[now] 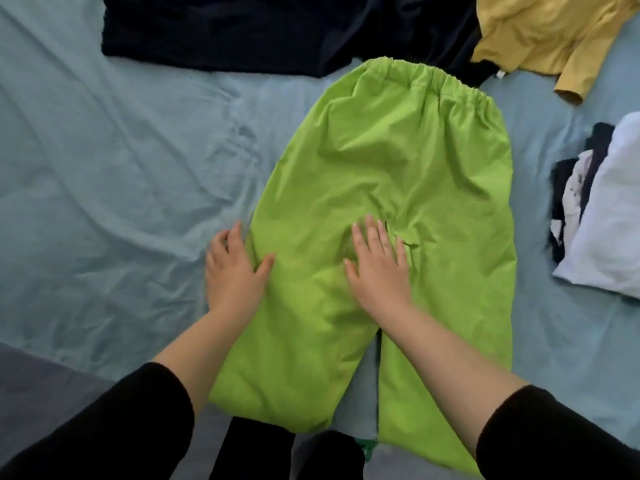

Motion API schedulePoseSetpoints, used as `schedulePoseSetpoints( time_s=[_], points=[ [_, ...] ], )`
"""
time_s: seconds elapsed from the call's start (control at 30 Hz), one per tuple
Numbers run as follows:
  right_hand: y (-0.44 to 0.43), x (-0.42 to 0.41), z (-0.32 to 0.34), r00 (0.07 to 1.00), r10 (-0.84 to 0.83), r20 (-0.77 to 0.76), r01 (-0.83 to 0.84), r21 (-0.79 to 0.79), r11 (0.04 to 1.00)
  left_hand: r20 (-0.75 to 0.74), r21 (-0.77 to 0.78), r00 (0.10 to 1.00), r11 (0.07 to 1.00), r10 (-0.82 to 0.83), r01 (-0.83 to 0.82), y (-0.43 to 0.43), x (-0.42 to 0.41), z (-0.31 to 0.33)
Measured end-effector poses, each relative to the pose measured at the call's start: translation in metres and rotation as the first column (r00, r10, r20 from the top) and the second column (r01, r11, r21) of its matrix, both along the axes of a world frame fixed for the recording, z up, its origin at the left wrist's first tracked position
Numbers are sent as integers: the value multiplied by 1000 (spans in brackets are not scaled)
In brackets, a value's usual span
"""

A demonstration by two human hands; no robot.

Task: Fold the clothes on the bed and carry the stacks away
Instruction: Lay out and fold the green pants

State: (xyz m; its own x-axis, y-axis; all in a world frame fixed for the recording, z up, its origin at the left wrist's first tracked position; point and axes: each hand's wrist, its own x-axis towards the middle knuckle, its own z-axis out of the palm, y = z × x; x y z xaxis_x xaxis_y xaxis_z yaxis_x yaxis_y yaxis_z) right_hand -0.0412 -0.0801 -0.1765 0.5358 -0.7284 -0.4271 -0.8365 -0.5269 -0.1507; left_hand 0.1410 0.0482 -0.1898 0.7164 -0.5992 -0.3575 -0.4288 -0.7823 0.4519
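Lime-green trousers (pixel 391 161) lie spread flat on the light blue bed sheet (pixel 114 174), elastic waistband at the far end and both legs running toward me over the bed's near edge. My left hand (pixel 233 268) rests open at the trousers' left edge, thumb on the green cloth and fingers on the sheet. My right hand (pixel 377 265) lies flat with fingers spread on the crotch area, pressing the fabric down. Neither hand grips anything.
A dark navy garment (pixel 249 29) lies across the far side of the bed. A mustard-yellow top (pixel 547 32) sits at the far right. A pile of white and dark clothes (pixel 602 209) lies at the right edge. Grey floor (pixel 38 382) shows at lower left.
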Motion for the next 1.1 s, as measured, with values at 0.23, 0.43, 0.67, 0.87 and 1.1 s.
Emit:
schedulePoseSetpoints(
  time_s=[0.23, 0.43, 0.67, 0.87, 1.1],
  points=[
    [33, 20, -23, 991, 8, -135, 40, 350, 936, -385, 74, 920, 996, 77, -52, 45, -17, 5],
    [12, 20, -14, 999, 5, -54, 23, 499, 867, -432, -2, 879, 975, -200, 221, 61, -64, 30],
    [29, -9, 47, 818, -560, 132, 286, 751, 595, -341, 132, 878, 908, -335, 397, 43, -158, 55],
    [42, -114, 40, 585, -781, 220, 567, 577, 588, -404, 28, 845, 919, -350, 394, 26, -257, 66],
    [-5, -245, 26, 473, -866, 166, 681, 555, 478, -361, 171, 871, 895, -332, 412, 57, -319, 53]
  ],
)
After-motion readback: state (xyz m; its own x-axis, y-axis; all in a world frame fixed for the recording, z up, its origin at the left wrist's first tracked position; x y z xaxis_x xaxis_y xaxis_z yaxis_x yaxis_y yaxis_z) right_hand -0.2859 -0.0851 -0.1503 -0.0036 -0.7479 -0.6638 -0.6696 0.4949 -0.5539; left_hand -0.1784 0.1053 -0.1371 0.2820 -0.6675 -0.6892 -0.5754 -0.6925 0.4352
